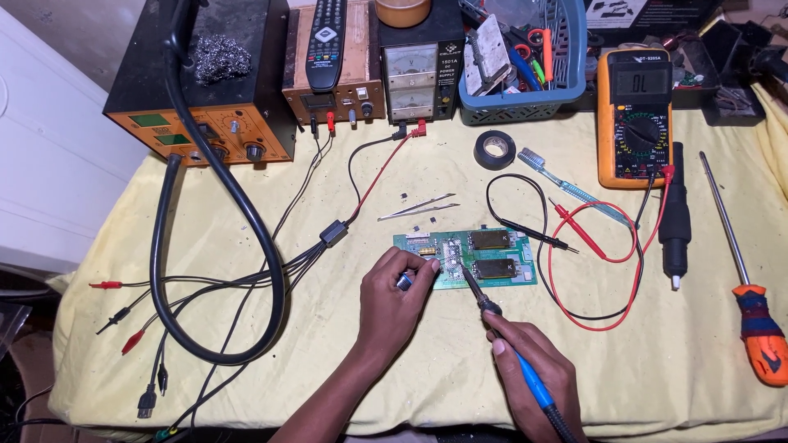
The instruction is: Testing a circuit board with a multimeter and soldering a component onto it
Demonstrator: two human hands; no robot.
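Observation:
A green circuit board (pixel 501 262) lies on the yellow cloth in the middle of the bench. My left hand (pixel 394 303) pinches a small silvery part (pixel 405 281) at the board's left edge, fingertips touching the board. My right hand (pixel 533 369) grips a blue-handled soldering iron (pixel 525 373), whose dark tip (pixel 461 269) rests on the board's left-centre area beside white components.
Metal tweezers (pixel 419 207) and small loose chips lie just behind the board. Red and black probe leads (pixel 587 246) loop to the right, running to an orange multimeter (pixel 636 119). An orange-handled screwdriver (pixel 743 271), black tape roll (pixel 495 149), blue basket (pixel 525 57), power supplies and thick black hose (pixel 238 246) surround the area.

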